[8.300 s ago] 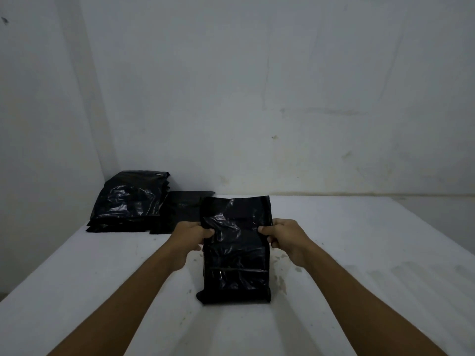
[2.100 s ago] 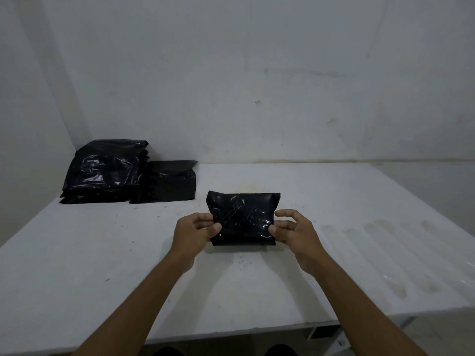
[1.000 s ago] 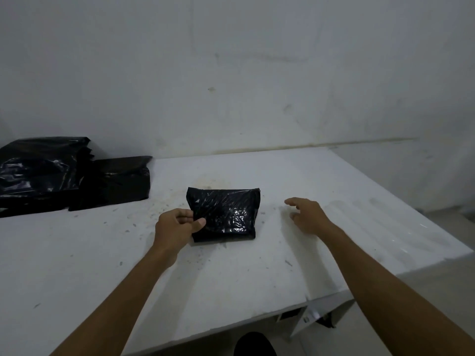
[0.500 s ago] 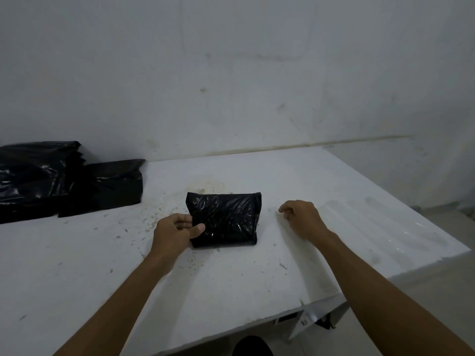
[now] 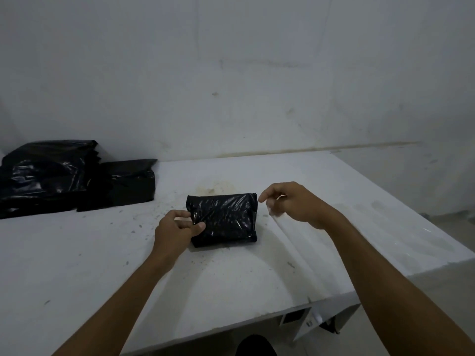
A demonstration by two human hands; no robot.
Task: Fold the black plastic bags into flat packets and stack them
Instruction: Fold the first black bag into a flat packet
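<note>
A folded black plastic packet [image 5: 226,218] lies flat on the white table [image 5: 77,265], near its middle. My left hand [image 5: 174,229] pinches the packet's left edge, thumb on top. My right hand [image 5: 293,201] hovers just right of the packet's far right corner with its fingers curled. It pinches a thin clear plastic sheet [image 5: 288,235] that trails down to the table toward me. At the far left against the wall sits a tall stack of black bags [image 5: 43,176], with a lower pile of black packets [image 5: 128,183] beside it.
A white wall runs behind the table. The table's right edge and near-right corner [image 5: 359,291] drop off to the floor. Small crumbs and stains dot the tabletop around the packet.
My right hand, which had reached out onto the table to the right, has lifted and come back toward the packet with the clear sheet. The left hand keeps its pinch on the packet.
</note>
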